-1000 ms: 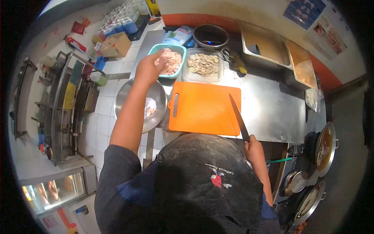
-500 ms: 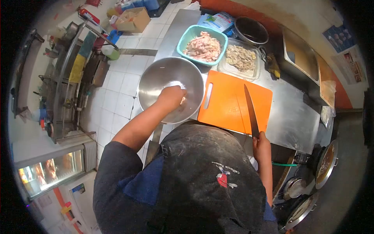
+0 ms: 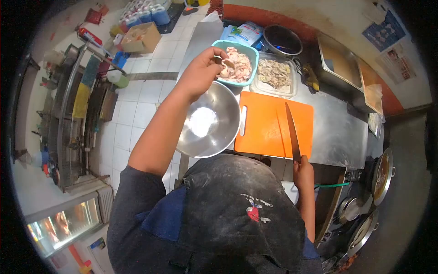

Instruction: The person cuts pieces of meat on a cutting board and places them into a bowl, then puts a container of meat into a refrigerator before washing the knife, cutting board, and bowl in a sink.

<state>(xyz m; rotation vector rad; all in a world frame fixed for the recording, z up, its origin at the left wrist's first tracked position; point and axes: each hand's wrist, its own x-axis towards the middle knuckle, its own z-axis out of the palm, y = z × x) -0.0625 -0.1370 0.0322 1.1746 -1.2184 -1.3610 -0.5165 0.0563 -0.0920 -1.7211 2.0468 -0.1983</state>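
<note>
My left hand [image 3: 204, 73] is over the left edge of the turquoise tub [image 3: 253, 54], its fingers pinched at the pale raw meat pieces [image 3: 237, 65]. Below it stands a wide steel bowl [image 3: 214, 123], with a bright reflection inside. My right hand [image 3: 303, 171] is closed round the handle of a long knife [image 3: 293, 132]. The blade lies over the right part of the orange cutting board [image 3: 264, 123], pointing away from me. Beside the tub, a clear container [image 3: 291, 91] holds chopped greyish pieces [image 3: 273, 74].
A dark bowl [image 3: 283, 40] and blue-white packets [image 3: 246, 33] stand at the back of the steel counter [image 3: 340, 128]. Steel trays [image 3: 340, 61] line the wall. Pans [image 3: 382, 177] are at the lower right. A cardboard box [image 3: 141, 39] sits on the floor.
My left hand has moved from inside the steel bowl up to the turquoise tub. My right hand still holds the knife over the board. The view has shifted slightly.
</note>
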